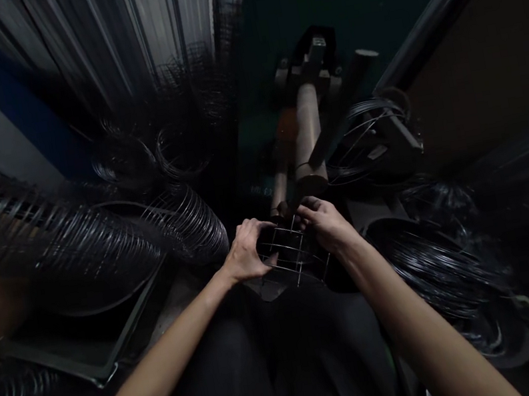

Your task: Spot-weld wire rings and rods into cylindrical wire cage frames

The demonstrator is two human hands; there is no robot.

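Observation:
A round wire frame (294,250) with crossing wires is held in front of a green machine (252,125), just below its round metal arms. My left hand (249,251) grips the left side of the frame, thumb and fingers curved round it. At the upper right of the frame, my right hand (321,219) has its fingers pinched together on a wire near the tip of the machine's lower arm (280,188). The thick upper arm (308,130) of the machine ends just above my right hand.
Stacked wire rings (192,223) and a long row of wire pieces (45,221) lie at the left, above a green-edged tray (105,372). Coiled wire (438,263) sits at the right. Corrugated sheeting (168,18) stands behind.

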